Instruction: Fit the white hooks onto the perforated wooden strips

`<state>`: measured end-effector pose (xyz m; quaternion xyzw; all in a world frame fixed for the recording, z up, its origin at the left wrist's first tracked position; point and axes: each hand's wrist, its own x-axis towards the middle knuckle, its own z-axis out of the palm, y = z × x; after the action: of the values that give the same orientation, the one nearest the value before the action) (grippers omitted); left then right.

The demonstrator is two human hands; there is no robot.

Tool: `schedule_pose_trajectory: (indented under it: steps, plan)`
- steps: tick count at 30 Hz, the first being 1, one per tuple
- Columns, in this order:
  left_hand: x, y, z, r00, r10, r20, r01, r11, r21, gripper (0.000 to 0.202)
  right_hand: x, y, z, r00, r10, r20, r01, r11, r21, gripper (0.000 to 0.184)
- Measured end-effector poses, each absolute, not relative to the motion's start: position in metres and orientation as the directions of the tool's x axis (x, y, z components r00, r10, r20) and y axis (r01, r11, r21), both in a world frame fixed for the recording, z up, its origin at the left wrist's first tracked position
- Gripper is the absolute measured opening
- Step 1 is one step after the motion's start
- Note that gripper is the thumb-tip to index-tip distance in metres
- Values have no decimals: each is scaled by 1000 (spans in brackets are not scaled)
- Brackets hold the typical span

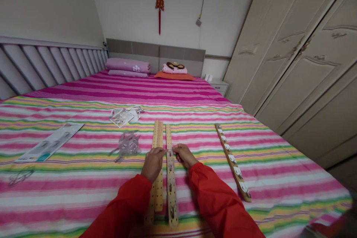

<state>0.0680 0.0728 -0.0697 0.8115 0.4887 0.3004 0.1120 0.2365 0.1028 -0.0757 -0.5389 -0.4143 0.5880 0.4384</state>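
Observation:
Both my arms wear red sleeves and reach over a striped bed. My left hand [153, 163] and my right hand [184, 155] meet with pinched fingers on a narrow wooden strip [170, 178] studded with small metal hooks, at a point about a third of the way down it. What sits between the fingertips is too small to name. Just left of it lie two plain perforated wooden strips [158, 137], partly under my left hand. Another wooden strip with white round knobs [233, 161] lies apart to the right.
A clear bag of metal hooks [127, 145] and torn clear packaging [125, 115] lie left of the strips. A white card package [50, 142] lies further left. Pillows [128, 67] lie at the headboard. A cream wardrobe [301, 63] stands along the right.

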Motion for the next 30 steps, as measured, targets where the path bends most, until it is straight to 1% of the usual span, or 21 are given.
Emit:
schedule_pose_trajectory:
  steps: [10,16,22,30]
  plan:
    - [78,78,-58,301,926,226,811,-374,451,34,233,102,-78,-3,976,-220,-72,-220,-973,18]
    - [80,79,-55,278,949,148,856,-314,410,35,232,103,-84,16,982,-186,-81,-184,-979,17]
    - [82,79,-52,251,962,106,879,-273,391,35,231,103,-90,56,988,-144,-85,-139,-987,19]
    - [84,76,-50,229,968,105,897,-252,364,33,228,102,-100,146,986,-80,-117,-63,-991,23]
